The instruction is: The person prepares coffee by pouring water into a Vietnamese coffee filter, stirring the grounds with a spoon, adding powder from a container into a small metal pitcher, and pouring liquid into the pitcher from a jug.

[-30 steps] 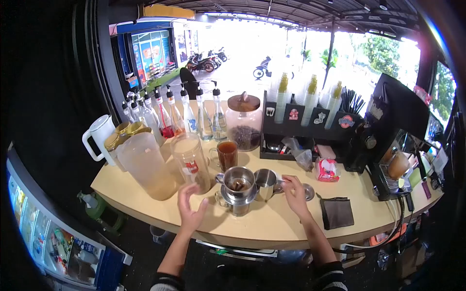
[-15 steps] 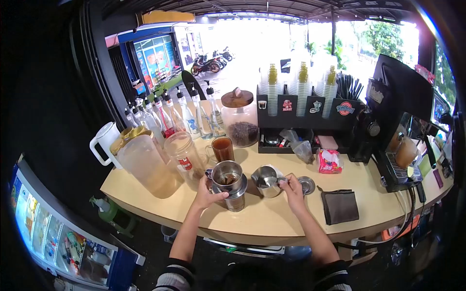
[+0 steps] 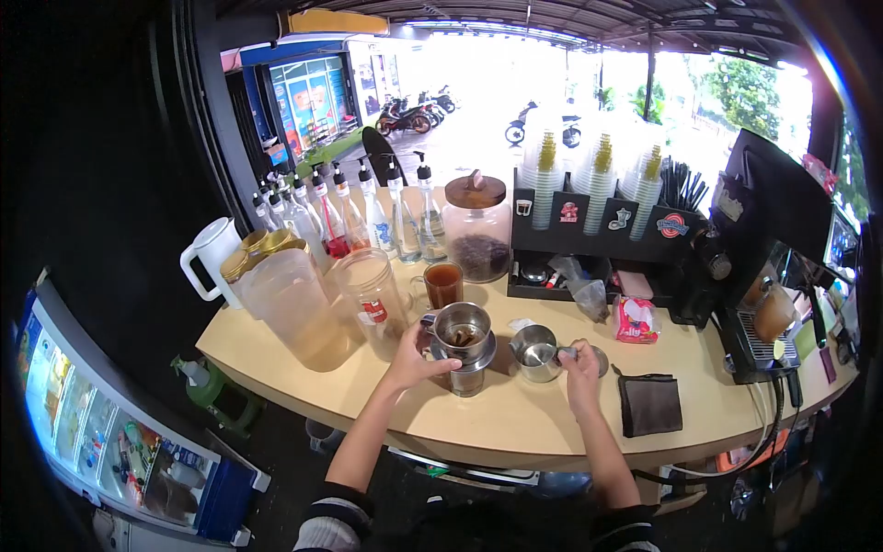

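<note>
My left hand (image 3: 416, 362) grips a metal drip filter (image 3: 463, 329) by its left side, thumb along the front of its flange. Some dark brown matter shows inside the filter, which sits on top of a metal cup (image 3: 466, 381) on the counter. To the right, my right hand (image 3: 579, 375) is closed round the handle of a small steel pitcher (image 3: 535, 355), with its mouth facing up. A round metal lid (image 3: 601, 362) lies partly behind that hand. Just behind the filter stands a glass mug of reddish-brown drink (image 3: 444, 285).
Left of the filter stand a clear jar (image 3: 366, 281) and a large cloudy plastic pitcher (image 3: 292, 317). Pump bottles (image 3: 375, 216) line the back left. A folded dark cloth (image 3: 650, 405) lies right, near the coffee machine (image 3: 759, 327). A black cup rack (image 3: 598, 244) stands behind.
The camera view has shifted, so the counter sits farther right in it. The steel pitcher looks more upright than before. Both hands keep their hold. Another motorbike shows outside.
</note>
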`<state>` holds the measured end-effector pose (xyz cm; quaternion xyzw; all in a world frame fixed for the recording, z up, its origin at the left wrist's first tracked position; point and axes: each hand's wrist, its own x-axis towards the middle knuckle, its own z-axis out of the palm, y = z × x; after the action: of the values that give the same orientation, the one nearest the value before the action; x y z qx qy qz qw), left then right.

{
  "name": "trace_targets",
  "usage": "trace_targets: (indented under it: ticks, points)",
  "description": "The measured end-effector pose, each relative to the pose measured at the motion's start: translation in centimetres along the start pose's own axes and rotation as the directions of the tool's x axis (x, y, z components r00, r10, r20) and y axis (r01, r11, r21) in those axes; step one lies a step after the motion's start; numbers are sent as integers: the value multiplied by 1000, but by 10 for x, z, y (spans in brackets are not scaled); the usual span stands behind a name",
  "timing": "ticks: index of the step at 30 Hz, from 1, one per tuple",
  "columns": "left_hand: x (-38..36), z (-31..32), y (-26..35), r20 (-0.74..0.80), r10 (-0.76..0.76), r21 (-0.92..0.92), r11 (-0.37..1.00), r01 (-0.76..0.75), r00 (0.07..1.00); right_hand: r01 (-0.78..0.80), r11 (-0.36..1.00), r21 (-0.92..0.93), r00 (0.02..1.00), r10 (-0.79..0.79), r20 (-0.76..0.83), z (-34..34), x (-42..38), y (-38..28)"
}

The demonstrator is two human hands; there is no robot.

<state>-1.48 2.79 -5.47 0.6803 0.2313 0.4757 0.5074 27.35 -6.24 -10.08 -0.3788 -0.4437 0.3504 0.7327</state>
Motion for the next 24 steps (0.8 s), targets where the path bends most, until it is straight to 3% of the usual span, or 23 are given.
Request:
trace_targets:
  ticks: [2, 4, 8, 13, 15, 22, 24]
  points:
    - [-1, 3, 4, -7, 16, 3, 1000, -16, 1000, -16, 998, 58, 1000, 17, -11, 0, -2, -3]
    - [-5, 3, 3, -20, 8, 44, 999, -8, 1000, -154, 966, 207, 987, 160, -13, 1, -2, -12]
    - [-15, 6, 2, -64, 91, 72, 994, -87, 994, -51, 966, 252, 995, 70, -65, -3, 7, -7]
    - [-43, 9, 7, -174, 123, 20, 992, -122, 977, -62, 947, 314, 993, 89, -73, 2, 2, -49]
    - [-50, 12, 8, -313, 109, 73, 993, -91, 943, -62, 942, 329, 995, 82, -49, 14, -7, -76]
    - [-76, -15, 24, -370, 132, 106, 989, -100, 919, 13, 950, 311, 1000, -7, -18, 57, -34, -116]
    - [-88, -40, 26, -356, 281, 216, 953, -214, 891, 52, 948, 313, 997, -66, 33, 72, -43, -115]
